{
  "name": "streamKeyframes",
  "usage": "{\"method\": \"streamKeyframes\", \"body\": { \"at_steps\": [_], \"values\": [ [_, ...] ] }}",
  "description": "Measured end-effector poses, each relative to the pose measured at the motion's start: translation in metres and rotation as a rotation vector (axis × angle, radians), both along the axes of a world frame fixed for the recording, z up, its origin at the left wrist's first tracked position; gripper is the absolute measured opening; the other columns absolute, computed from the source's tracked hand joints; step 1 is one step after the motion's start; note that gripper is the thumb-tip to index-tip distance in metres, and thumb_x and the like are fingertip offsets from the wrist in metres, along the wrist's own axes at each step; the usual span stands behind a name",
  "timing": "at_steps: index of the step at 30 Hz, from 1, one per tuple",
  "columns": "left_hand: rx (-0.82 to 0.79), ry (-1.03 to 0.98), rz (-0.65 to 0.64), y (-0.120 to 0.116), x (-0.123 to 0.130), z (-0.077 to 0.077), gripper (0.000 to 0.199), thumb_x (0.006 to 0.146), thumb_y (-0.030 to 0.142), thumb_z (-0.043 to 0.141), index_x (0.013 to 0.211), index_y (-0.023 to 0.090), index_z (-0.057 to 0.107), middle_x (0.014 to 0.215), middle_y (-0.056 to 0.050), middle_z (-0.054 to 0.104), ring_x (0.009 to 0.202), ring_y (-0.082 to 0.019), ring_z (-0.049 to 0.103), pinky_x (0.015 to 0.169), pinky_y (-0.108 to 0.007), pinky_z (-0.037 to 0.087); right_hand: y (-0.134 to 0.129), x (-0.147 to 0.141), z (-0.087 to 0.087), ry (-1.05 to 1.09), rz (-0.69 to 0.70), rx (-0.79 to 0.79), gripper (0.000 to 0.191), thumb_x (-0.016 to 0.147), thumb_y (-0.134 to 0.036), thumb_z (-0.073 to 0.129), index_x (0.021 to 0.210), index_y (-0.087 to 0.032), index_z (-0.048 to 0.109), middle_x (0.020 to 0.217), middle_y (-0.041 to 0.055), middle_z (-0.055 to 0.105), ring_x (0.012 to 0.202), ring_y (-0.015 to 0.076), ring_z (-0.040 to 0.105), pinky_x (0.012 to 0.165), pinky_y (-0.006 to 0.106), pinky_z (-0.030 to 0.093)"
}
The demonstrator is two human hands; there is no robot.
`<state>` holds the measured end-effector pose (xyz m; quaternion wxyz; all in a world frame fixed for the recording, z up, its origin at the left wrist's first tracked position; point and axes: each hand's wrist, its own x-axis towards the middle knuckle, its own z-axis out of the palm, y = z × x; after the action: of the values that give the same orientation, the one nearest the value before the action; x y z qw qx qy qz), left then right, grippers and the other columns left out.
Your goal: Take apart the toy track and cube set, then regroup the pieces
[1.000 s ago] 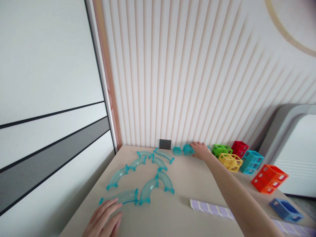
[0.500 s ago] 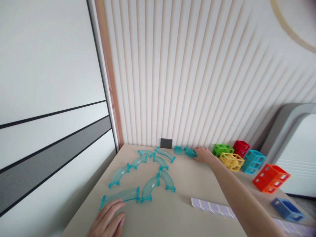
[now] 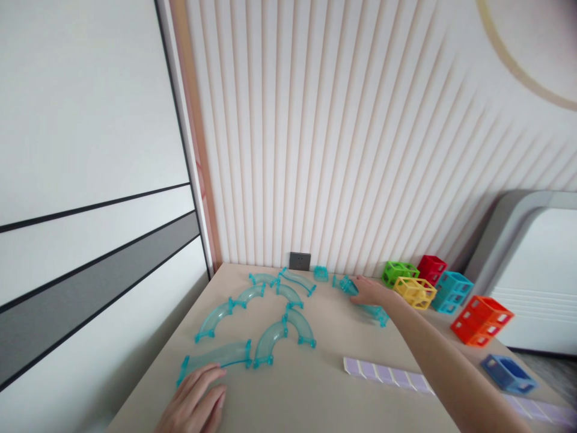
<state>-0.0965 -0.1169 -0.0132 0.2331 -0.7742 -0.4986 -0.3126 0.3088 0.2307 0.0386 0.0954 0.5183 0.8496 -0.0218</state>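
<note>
My left hand rests at the table's near left, fingers stretched out loosely. Its fingertips overlap the near edge of a long translucent teal track piece; I cannot tell whether they press on it. At the back, my right hand is closed over a teal track piece, whose near end shows below the palm while the rest is hidden. Just left of those fingers lies another small teal piece. Curved teal track pieces are laid out between the hands.
A small teal block sits by the wall near a black socket. Along the right stand open-frame blocks: green, yellow, red, teal, orange and blue. A purple strip crosses under my right forearm.
A teal track piece now shows beneath my right hand, its end swung out toward me over formerly bare table. My left hand stays nearly still. The view has shifted slightly.
</note>
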Motion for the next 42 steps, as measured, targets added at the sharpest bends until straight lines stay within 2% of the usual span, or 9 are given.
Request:
{"method": "streamKeyframes", "body": {
  "at_steps": [8, 13, 15, 22, 24, 28, 31, 36, 42],
  "values": [
    [-0.028, -0.030, 0.013, 0.001, 0.000, -0.004, 0.015, 0.094, 0.023, 0.056, 0.094, 0.025, 0.071, 0.103, -0.004, 0.076, 0.101, -0.019, 0.071, 0.094, -0.024, 0.055, -0.022, -0.005, 0.002, 0.026, -0.016, -0.040, 0.036, 0.099, -0.036, 0.064, 0.131, -0.019, 0.060, 0.135, 0.0101, 0.061, 0.114, 0.0263, 0.064, 0.096, 0.049, 0.055],
    [-0.080, -0.057, 0.034, 0.000, -0.001, -0.011, 0.013, 0.093, 0.022, 0.058, 0.094, 0.026, 0.071, 0.103, -0.003, 0.075, 0.103, -0.020, 0.071, 0.095, -0.025, 0.054, -0.032, -0.017, 0.013, 0.105, 0.007, -0.067, 0.058, 0.084, -0.029, 0.073, 0.138, -0.018, 0.055, 0.134, 0.0176, 0.065, 0.121, 0.0315, 0.063, 0.097, 0.040, 0.050],
    [-0.091, -0.058, 0.041, 0.000, -0.002, -0.013, 0.013, 0.093, 0.023, 0.058, 0.094, 0.026, 0.070, 0.104, -0.003, 0.075, 0.104, -0.020, 0.070, 0.095, -0.026, 0.055, -0.037, -0.024, 0.018, 0.134, 0.019, -0.063, 0.062, 0.079, -0.028, 0.071, 0.137, -0.016, 0.054, 0.129, 0.0191, 0.067, 0.118, 0.0328, 0.065, 0.093, 0.037, 0.050],
    [-0.103, -0.051, 0.055, -0.001, 0.001, -0.013, 0.012, 0.093, 0.024, 0.057, 0.092, 0.026, 0.070, 0.104, -0.004, 0.075, 0.104, -0.021, 0.070, 0.094, -0.027, 0.055, -0.057, -0.053, 0.048, 0.144, 0.043, 0.014, 0.052, 0.075, -0.025, 0.065, 0.125, -0.015, 0.055, 0.111, 0.0186, 0.073, 0.101, 0.0346, 0.070, 0.077, 0.035, 0.045],
    [-0.105, -0.057, 0.057, -0.002, 0.001, -0.013, 0.013, 0.093, 0.023, 0.057, 0.092, 0.025, 0.069, 0.104, -0.004, 0.075, 0.104, -0.021, 0.070, 0.095, -0.027, 0.055, -0.064, -0.067, 0.060, 0.149, 0.058, 0.048, 0.047, 0.077, -0.023, 0.062, 0.123, -0.014, 0.054, 0.107, 0.0194, 0.074, 0.097, 0.0359, 0.071, 0.075, 0.036, 0.044],
    [-0.094, -0.063, 0.071, -0.001, 0.001, -0.013, 0.013, 0.094, 0.024, 0.057, 0.092, 0.025, 0.070, 0.107, -0.004, 0.075, 0.106, -0.021, 0.070, 0.096, -0.028, 0.055, -0.079, -0.109, 0.073, 0.193, 0.151, 0.077, 0.047, 0.081, -0.026, 0.059, 0.126, -0.015, 0.052, 0.114, 0.0197, 0.072, 0.103, 0.0368, 0.069, 0.079, 0.038, 0.045],
    [-0.076, -0.043, 0.066, 0.000, 0.000, -0.013, 0.012, 0.094, 0.024, 0.057, 0.093, 0.025, 0.069, 0.108, -0.005, 0.074, 0.106, -0.021, 0.069, 0.096, -0.028, 0.054, -0.088, -0.149, 0.069, 0.233, 0.243, 0.061, 0.050, 0.081, -0.029, 0.062, 0.128, -0.018, 0.052, 0.118, 0.0162, 0.072, 0.108, 0.0343, 0.068, 0.082, 0.036, 0.046],
    [-0.056, -0.015, 0.065, -0.001, -0.002, -0.013, 0.013, 0.095, 0.023, 0.056, 0.093, 0.024, 0.069, 0.109, -0.005, 0.073, 0.107, -0.021, 0.068, 0.096, -0.028, 0.054, -0.097, -0.205, 0.046, 0.270, 0.364, 0.009, 0.049, 0.078, -0.030, 0.067, 0.125, -0.019, 0.059, 0.118, 0.0140, 0.072, 0.107, 0.0324, 0.069, 0.082, 0.037, 0.050],
    [-0.057, -0.020, 0.075, 0.001, -0.001, -0.015, 0.013, 0.095, 0.022, 0.055, 0.094, 0.024, 0.068, 0.112, -0.006, 0.071, 0.110, -0.021, 0.066, 0.097, -0.029, 0.053, -0.099, -0.225, 0.033, 0.325, 0.419, -0.038, 0.055, 0.080, -0.036, 0.069, 0.131, -0.017, 0.061, 0.128, 0.0161, 0.067, 0.112, 0.0318, 0.067, 0.086, 0.035, 0.052]
  ]
}}
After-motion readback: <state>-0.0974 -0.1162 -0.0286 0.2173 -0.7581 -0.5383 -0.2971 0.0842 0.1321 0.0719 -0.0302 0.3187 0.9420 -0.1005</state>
